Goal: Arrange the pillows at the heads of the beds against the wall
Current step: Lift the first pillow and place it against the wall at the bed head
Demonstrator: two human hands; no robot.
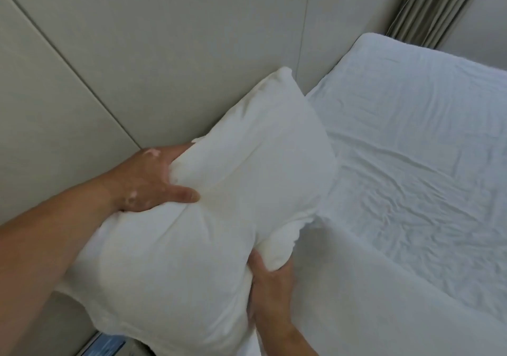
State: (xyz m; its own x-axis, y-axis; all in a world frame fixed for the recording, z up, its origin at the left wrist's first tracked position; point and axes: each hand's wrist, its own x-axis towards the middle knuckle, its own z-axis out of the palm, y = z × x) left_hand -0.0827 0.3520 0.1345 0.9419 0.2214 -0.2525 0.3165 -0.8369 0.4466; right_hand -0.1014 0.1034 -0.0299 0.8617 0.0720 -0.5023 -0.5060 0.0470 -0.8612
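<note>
A plump white pillow [219, 191] fills the middle of the view, tilted, its far corner touching the padded wall [137, 54]. My left hand [151, 180] grips the pillow's upper left edge, thumb pressed into the fabric. My right hand [270, 287] clutches its lower right edge from beneath, fingers curled into the cloth. The pillow hangs over the head end of a bed [411, 163] covered with a wrinkled white sheet.
A folded white duvet [384, 314] lies across the bed at the lower right. Beige curtains [436, 7] hang at the far corner beyond the bed. A bluish object [109, 346] shows below the pillow at the bottom edge.
</note>
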